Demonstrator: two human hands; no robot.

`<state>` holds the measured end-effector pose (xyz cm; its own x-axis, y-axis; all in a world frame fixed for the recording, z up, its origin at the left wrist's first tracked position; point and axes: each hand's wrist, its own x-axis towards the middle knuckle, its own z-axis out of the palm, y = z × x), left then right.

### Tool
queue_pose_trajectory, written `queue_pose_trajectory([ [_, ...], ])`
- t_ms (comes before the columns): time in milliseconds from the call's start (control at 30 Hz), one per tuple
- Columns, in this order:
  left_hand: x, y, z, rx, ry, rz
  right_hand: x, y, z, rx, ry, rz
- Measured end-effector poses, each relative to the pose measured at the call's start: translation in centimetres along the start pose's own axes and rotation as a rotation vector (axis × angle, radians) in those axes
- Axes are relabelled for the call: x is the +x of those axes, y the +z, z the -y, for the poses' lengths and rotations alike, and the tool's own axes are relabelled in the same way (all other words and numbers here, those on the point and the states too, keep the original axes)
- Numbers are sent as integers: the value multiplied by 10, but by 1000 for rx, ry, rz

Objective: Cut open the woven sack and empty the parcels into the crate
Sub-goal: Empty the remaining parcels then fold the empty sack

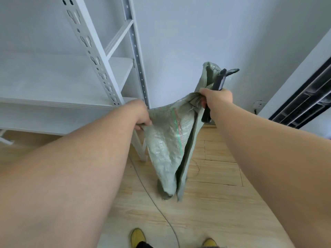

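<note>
The woven sack [168, 140] hangs limp and flat between both hands, above the wooden floor [215, 203], so the emptying seems finished or nearly so. The left hand [141, 113] pinches its edge at 9 o'clock. The right hand [216, 99] clamps bunched fabric at 1 o'clock together with a dark, slim cutter [219, 81]. The cloth is thin, grey-green plastic weave with a faint coloured stripe. No crate or parcels are visible. Next, I judge, the sack is shaken or put aside.

Limp green woven sack [168, 140] between two hands [141, 113] [217, 98]
</note>
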<state>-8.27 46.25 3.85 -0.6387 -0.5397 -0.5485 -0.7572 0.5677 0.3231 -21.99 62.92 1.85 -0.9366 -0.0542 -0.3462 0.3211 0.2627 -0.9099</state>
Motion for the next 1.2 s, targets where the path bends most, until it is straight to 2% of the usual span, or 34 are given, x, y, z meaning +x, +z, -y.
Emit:
queue_pose_trajectory([
  [67, 4, -3, -5, -372, 28, -49, -4, 5, 2, 22, 9, 107],
  [100, 8, -3, -9, -461, 28, -84, -6, 7, 2, -21, -5, 144],
  [200, 15, -6, -15, -454, -50, -314, -8, 10, 8, -277, -109, 124],
  [300, 24, -15, -7, -491, -167, -590, -6, 3, 16, -343, -92, 44],
  [367, 29, -19, -5, -636, -197, -658, -11, -1, 21, -307, -12, 172],
  [400, 30, -18, -8, -695, -170, -638, -14, -2, 22, -283, 19, 257],
  [467, 29, -7, -22, -692, -4, -490, -20, 2, 20, -167, 52, 375],
  [533, 26, 7, -37, -569, 206, -333, -21, 9, 17, 8, 72, 358],
  [600, 26, 15, -47, -487, 320, -292, -19, 12, 14, 82, 85, 297],
  [733, 25, 22, -55, -555, 412, -215, -14, 8, 10, 32, 69, 317],
  [933, 14, 18, -65, -576, 456, -69, -7, -1, 20, -12, 35, 236],
  [1000, 16, 20, -66, -479, 507, -115, -7, -3, 22, -64, -50, 165],
  [1100, 25, 23, -68, -282, 480, -338, -8, -5, 24, -49, -243, 122],
  [1200, 30, 21, -71, -322, 481, -399, -9, -8, 27, -223, -333, 309],
])
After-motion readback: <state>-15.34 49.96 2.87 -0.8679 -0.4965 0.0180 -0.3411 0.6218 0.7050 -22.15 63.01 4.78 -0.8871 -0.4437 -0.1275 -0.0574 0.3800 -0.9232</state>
